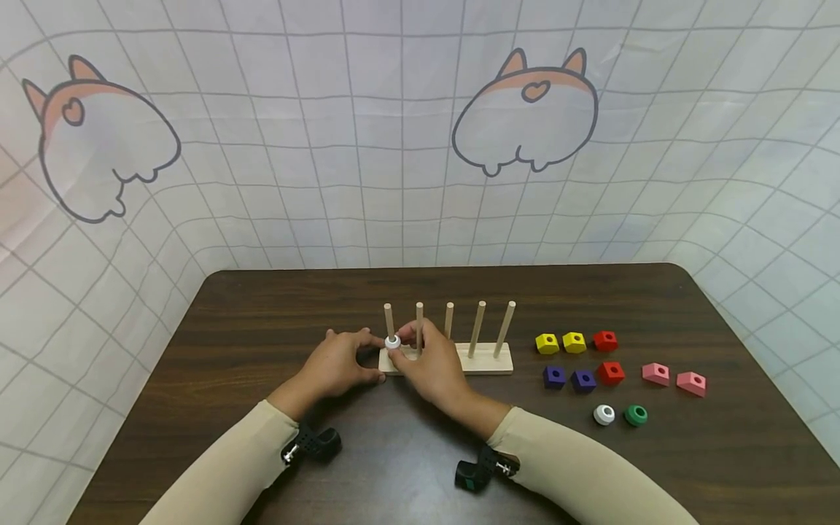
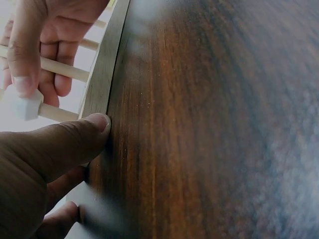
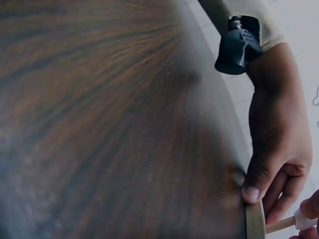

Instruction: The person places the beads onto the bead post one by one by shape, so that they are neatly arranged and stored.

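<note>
A pale wooden peg board [image 1: 488, 359] with several upright pegs lies near the middle of the table. My left hand [image 1: 337, 362] grips its left end; in the left wrist view the thumb [image 2: 92, 130] presses the base's front edge. Around the leftmost peg [image 1: 389, 317] sits a white bead [image 1: 392, 342], partway up and above the base. My right hand [image 1: 433, 368] pinches that bead between thumb and fingers, reaching around the second peg. The left wrist view shows the bead [image 2: 25, 105] apart from the base [image 2: 102, 69].
Right of the board lie loose beads: yellow ones [image 1: 547, 344], purple ones [image 1: 554, 377], red ones [image 1: 611, 373], pink ones [image 1: 692, 383], a white one [image 1: 604, 415] and a green one [image 1: 636, 415]. A grid-patterned curtain [image 1: 367, 160] hangs behind the dark table [image 1: 275, 306].
</note>
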Demonstrator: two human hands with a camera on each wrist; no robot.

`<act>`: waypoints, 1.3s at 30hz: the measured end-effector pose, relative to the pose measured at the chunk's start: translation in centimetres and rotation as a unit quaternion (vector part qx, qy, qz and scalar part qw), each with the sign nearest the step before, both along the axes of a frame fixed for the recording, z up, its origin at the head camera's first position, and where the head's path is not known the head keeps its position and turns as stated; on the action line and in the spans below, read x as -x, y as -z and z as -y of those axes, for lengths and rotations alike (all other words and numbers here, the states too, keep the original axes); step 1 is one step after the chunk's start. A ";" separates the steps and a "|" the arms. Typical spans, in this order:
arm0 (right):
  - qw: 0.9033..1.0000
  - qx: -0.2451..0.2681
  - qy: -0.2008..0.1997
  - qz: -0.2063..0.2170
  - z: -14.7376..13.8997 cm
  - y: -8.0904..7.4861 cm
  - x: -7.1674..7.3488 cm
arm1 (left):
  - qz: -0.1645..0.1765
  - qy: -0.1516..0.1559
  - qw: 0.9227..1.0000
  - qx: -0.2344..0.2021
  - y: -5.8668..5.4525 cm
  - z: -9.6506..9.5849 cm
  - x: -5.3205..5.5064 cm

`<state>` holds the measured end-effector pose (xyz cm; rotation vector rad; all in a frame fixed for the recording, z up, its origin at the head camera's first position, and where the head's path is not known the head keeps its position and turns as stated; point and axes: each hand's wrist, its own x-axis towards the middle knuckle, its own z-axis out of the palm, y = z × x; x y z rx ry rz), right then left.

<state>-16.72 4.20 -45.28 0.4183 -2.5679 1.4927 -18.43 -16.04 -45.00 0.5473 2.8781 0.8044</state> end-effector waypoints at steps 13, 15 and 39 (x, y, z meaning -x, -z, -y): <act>1.000 -0.024 -0.002 0.000 0.0 0.7 0.1 | -0.002 0.001 1.000 -0.005 -0.1 0.1 0.1; 1.000 -0.023 -0.008 0.006 -0.1 0.5 0.0 | 0.000 0.000 1.000 -0.004 -0.1 0.1 0.1; 0.980 -0.070 -0.187 -0.003 -9.7 -3.1 -2.3 | -0.002 -0.004 1.000 -0.002 -0.1 0.0 0.0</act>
